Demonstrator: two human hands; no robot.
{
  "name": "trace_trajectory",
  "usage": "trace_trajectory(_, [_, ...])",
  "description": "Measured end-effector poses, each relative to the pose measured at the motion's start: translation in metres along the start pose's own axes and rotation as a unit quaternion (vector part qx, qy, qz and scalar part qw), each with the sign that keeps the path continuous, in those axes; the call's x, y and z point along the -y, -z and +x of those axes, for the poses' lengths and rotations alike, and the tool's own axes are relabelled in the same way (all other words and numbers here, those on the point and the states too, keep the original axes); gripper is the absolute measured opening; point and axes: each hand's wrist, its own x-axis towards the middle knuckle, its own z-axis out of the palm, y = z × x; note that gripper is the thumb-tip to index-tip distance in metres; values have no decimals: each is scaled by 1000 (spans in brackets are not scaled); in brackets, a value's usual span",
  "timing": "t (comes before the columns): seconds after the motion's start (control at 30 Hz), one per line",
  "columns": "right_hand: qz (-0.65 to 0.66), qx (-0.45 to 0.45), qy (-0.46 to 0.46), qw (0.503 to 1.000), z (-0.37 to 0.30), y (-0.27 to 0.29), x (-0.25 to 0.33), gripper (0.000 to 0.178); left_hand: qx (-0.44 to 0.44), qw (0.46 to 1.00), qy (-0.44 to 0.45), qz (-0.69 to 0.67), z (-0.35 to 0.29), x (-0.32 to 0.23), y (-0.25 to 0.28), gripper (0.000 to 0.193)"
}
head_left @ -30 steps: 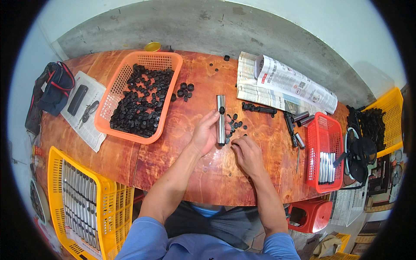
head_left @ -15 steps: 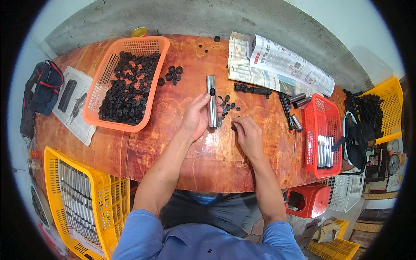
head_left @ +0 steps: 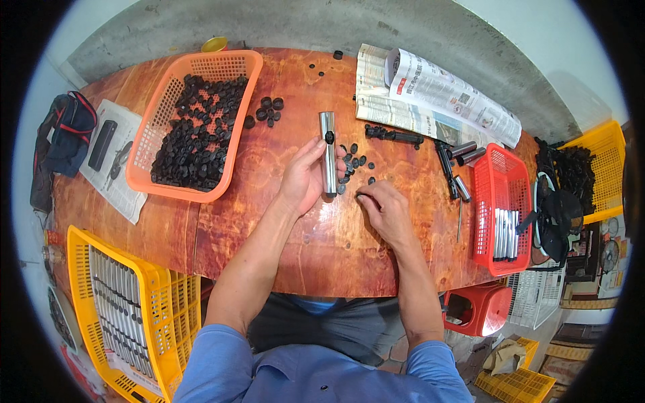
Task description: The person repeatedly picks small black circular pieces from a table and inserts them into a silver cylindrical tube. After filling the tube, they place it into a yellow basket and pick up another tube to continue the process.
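My left hand (head_left: 304, 176) is closed round a shiny chrome tube (head_left: 330, 168), held nearly upright above the table. A black fitting (head_left: 329, 138) sits in the tube's side near its upper part, and the lower end looks dark. To the right of the tube, my right hand (head_left: 387, 211) pinches a small black cap (head_left: 359, 195) between thumb and fingertips, mostly covered by them. Several loose black caps (head_left: 354, 148) lie on the table just beyond and between the hands.
An orange basket (head_left: 228, 181) of black caps stands at the left, with more caps (head_left: 261, 112) beside it. At the right are a red basket (head_left: 482, 248) with chrome tubes, newspapers (head_left: 457, 97) and black parts (head_left: 393, 136). A yellow crate (head_left: 151, 295) of tubes stands lower left.
My right hand has moved slightly left toward the tube, with the black cap still pinched. The left hand keeps its grip on the chrome tube. The whole view has shifted a little.
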Motion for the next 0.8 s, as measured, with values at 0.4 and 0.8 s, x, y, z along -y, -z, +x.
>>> trace_trajectory(0.4, [-67, 8, 125, 990, -1, -16, 17, 12, 0, 1000, -1, 4, 0, 0, 1, 23])
trace_trajectory(0.8, [39, 89, 7, 995, 2, 2, 5, 21, 16, 999, 38, -8, -6, 1, -5, 24])
